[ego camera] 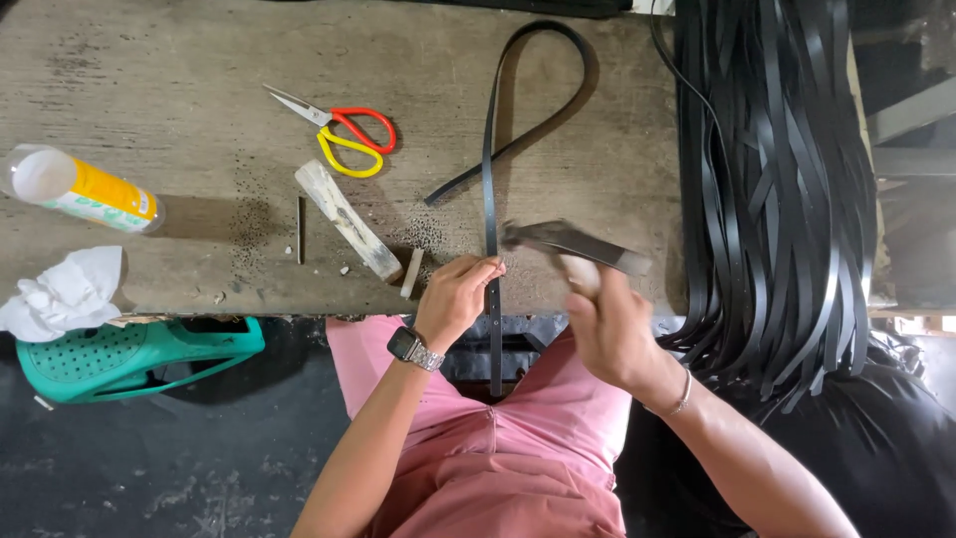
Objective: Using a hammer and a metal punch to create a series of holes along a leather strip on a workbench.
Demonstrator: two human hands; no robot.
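On the worn wooden workbench (199, 60) we see, at the right edge, a thick bundle of black straps (787, 199) draped over the bench and hanging down past it — the biggest thing here. A single black strap (490, 149) loops across the middle of the bench and runs straight back toward us, over the near edge. Our right hand (607, 329) is wrapped closed around the handle of a hammer (573, 242), whose dark head blurs just above the strap, beside our left fingers. Our left hand (453, 299), a wristwatch (413, 349) on the wrist, pinches something small upright against the strap at the bench's near edge; what it is we cannot tell. Below the bench to the left sits a green plastic stool (129, 354). On the bench's left side lie crumpled white paper (65, 294) and a yellow-and-white bottle (80, 187) on its side. Toward the centre are a whitish block-like handle (349, 219), red-and-yellow scissors (344, 134), a small pale stick (411, 273) near our left hand — and a thin dark metal punch (301, 229).
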